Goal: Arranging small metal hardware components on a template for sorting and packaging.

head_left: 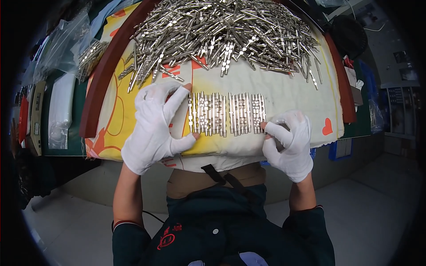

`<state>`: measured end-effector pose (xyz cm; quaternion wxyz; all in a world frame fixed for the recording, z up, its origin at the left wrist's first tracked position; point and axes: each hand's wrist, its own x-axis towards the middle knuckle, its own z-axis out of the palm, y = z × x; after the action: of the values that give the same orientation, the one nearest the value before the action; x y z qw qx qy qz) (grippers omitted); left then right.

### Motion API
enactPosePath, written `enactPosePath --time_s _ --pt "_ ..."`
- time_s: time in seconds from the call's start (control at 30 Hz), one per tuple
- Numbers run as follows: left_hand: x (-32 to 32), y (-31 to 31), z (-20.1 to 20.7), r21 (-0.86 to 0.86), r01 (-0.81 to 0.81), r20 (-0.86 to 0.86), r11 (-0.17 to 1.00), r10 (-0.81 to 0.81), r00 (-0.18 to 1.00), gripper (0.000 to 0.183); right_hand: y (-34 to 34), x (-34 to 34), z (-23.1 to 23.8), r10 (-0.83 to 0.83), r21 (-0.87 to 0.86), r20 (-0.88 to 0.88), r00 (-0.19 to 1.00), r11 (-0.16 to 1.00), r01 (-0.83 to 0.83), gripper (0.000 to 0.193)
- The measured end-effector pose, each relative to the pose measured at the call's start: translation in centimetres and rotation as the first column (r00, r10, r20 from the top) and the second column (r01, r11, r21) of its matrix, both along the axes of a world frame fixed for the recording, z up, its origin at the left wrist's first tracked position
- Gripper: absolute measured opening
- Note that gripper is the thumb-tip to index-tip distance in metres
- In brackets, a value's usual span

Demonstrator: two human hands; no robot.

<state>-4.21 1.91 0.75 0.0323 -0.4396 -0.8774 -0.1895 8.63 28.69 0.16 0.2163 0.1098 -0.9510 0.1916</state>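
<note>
Both my hands wear white gloves with bare thumb and index tips. A row of slim stepped metal pins (213,114) lies side by side on the cloth, split by narrow gaps into groups. At its left end, my left hand (156,126) is open, index tip near the pins' upper ends and thumb tip near their lower ends. My right hand (290,142) is at the right end. Its bent index tip touches or nearly touches the last pin, with the thumb tip just below and slightly apart. No pin shows between those two tips; the other fingers are curled.
A large heap of similar loose metal pins (222,33) covers the far part of the patterned cloth (293,97). Dark red wooden rails (104,84) border both sides. Clear plastic bags (62,104), one near a bundle of pins (92,57), lie at left.
</note>
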Motion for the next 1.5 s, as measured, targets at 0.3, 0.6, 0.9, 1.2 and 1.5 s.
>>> enactPosePath --time_s 0.3,0.6,0.9,1.2,1.5 --pt "0.0 0.1 0.0 0.044 0.002 -0.026 0.999 -0.001 1.0 0.079 -1.0 -0.2 -0.9 -0.098 -0.028 -0.028 0.995 0.995 0.097 0.027" --pt "0.0 0.0 -0.2 0.048 0.004 -0.045 0.999 -0.002 0.999 0.078 -1.5 -0.9 -0.4 0.096 0.065 -0.016 0.995 0.993 -0.095 0.034" --pt "0.1 0.0 -0.2 0.006 -0.014 -0.01 1.0 0.015 1.0 0.08 -2.5 -1.3 -0.7 0.032 -0.052 -0.057 0.998 0.998 -0.035 0.024" --pt "0.0 -0.4 -0.5 0.032 0.005 -0.042 0.999 -0.004 0.999 0.079 -3.5 -2.1 -0.5 0.036 -0.069 -0.038 0.999 0.997 -0.039 0.027" --pt "0.1 -0.2 -0.6 0.049 0.008 -0.056 0.999 -0.005 0.998 0.079 -3.9 -2.5 -0.2 0.122 -0.002 -0.008 0.992 0.992 -0.122 0.023"
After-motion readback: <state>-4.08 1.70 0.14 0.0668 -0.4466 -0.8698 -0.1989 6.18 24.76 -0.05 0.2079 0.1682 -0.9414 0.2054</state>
